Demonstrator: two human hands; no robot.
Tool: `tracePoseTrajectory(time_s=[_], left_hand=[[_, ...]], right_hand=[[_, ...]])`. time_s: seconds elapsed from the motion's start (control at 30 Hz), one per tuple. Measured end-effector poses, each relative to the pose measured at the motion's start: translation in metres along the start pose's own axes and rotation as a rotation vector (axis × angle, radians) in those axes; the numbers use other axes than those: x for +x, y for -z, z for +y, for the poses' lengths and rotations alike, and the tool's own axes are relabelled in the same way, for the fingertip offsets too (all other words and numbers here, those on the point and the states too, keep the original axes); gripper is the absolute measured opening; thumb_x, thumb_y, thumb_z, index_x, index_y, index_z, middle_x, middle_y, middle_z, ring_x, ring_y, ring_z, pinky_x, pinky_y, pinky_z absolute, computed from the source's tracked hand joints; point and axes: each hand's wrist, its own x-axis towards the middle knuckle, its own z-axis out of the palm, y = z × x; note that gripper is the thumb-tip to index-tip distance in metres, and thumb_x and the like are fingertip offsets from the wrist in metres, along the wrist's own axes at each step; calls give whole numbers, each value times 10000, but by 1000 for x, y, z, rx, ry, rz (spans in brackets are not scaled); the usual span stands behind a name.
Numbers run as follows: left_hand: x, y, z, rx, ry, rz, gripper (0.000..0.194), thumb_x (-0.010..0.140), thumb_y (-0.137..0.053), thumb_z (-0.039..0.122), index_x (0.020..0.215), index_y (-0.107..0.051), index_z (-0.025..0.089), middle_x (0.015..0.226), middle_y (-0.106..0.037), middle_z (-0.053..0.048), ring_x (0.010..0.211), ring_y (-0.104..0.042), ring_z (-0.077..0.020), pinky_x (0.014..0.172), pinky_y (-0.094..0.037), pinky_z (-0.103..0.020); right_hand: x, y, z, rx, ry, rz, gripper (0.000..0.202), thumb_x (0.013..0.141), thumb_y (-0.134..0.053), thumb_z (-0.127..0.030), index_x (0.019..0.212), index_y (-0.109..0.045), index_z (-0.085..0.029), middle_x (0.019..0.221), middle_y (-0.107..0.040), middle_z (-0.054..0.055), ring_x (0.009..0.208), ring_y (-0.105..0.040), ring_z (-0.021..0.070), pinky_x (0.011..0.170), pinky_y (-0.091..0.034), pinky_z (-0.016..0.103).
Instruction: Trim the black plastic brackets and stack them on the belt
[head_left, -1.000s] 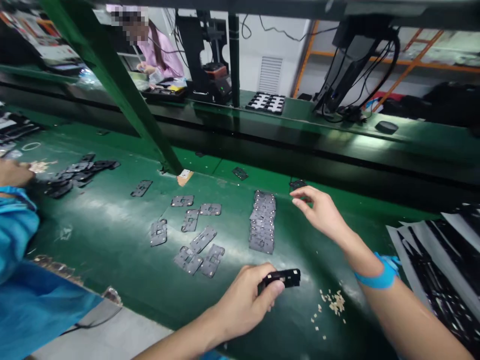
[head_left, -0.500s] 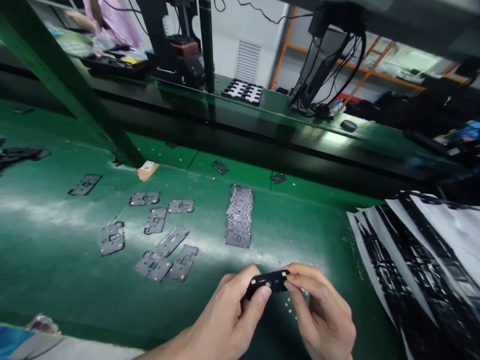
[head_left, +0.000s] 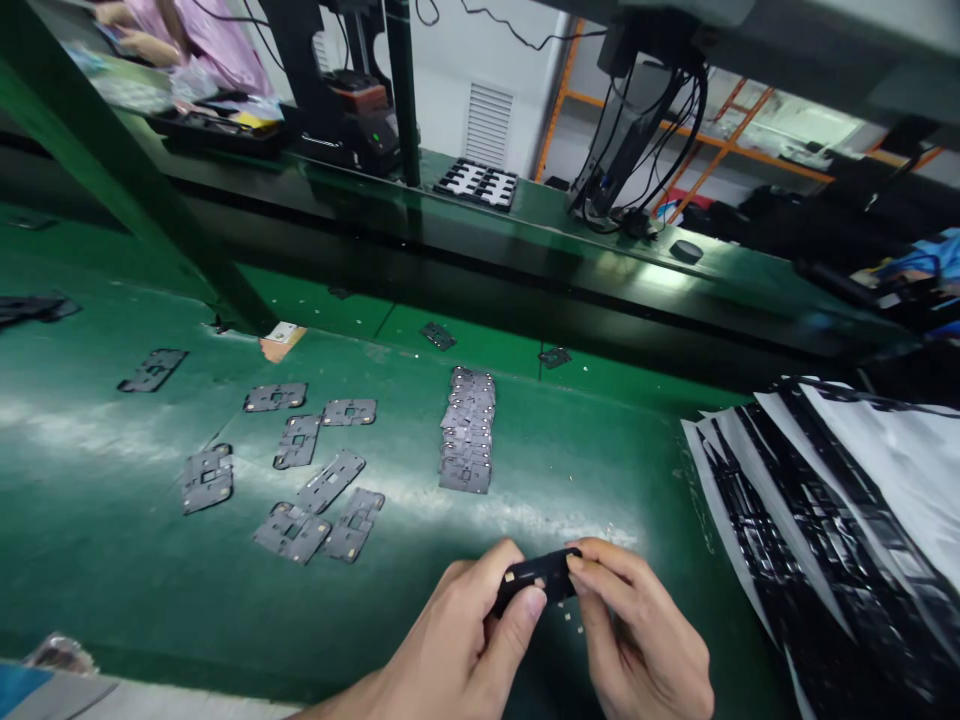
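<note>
Steadying the black part (head_left: 555,568) above the green bench (head_left: 600,450), in the head view, my left hand (head_left: 480,625) pinches one end; my right hand (head_left: 645,625) grips the other with its fingertips, presumably for fine control. Beyond, plates overlap in a column (head_left: 466,440), perhaps to save room, apart from scattered plates (head_left: 330,483).

Far side: orange metal shelving (head_left: 729,144), white louvred vent (head_left: 489,122).
Slanting green beam (head_left: 139,187) at left; black-and-white gridded tray (head_left: 477,184) on the far table (head_left: 551,207).
</note>
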Motion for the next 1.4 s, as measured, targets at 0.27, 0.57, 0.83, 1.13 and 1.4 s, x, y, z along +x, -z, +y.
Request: tracePoseTrajectory(time_s=[0.27, 0.57, 0.83, 1.13, 1.4], left_hand=[[0, 1, 3, -48, 89, -69, 388, 1105, -385, 501, 819, -415, 240, 656, -384, 54, 594, -429, -143, 563, -297, -283], [1, 1, 3, -68, 56, -72, 397, 1107, -389, 501, 808, -404, 241, 641, -379, 57, 588, -426, -141, 559, -286, -283], [-1, 2, 2, -64, 76, -76, 401, 1102, -403, 518, 815, -417, 239, 647, -395, 52, 605, -440, -146, 570, -304, -278], [0, -1, 0, -118, 52, -83, 401, 1110, -396, 507, 814, -401, 236, 650, -354, 60, 573, -395, -128, 546, -271, -280], [-1, -3, 3, -119, 112, -104, 434, 1103, -363, 565, 822, -400, 236, 675, -367, 51, 599, -401, -138, 564, -265, -295]], right_hand=[[-8, 2, 5, 2, -14, -30, 409, 878, -642, 110, 1145, -760, -177, 1071, -766, 109, 926, -789, 222, 729, -671, 312], [-4, 2, -1, 8, -3, 44, 428, 867, -639, 116, 1150, -763, -180, 1034, -759, 99, 923, -784, 221, 672, -669, 300], [-13, 3, 1, -48, -14, 1, 433, 893, -642, 80, 1193, -772, -204, 1076, -784, 101, 917, -805, 226, 711, -688, 315], [-6, 2, 0, -11, -30, -17, 431, 873, -641, 98, 1162, -760, -198, 1030, -779, 103, 881, -796, 233, 685, -683, 324], [-3, 1, -1, -4, -44, -10, 382, 881, -612, 92, 1119, -733, -181, 966, -740, 95, 827, -761, 222, 662, -652, 322]])
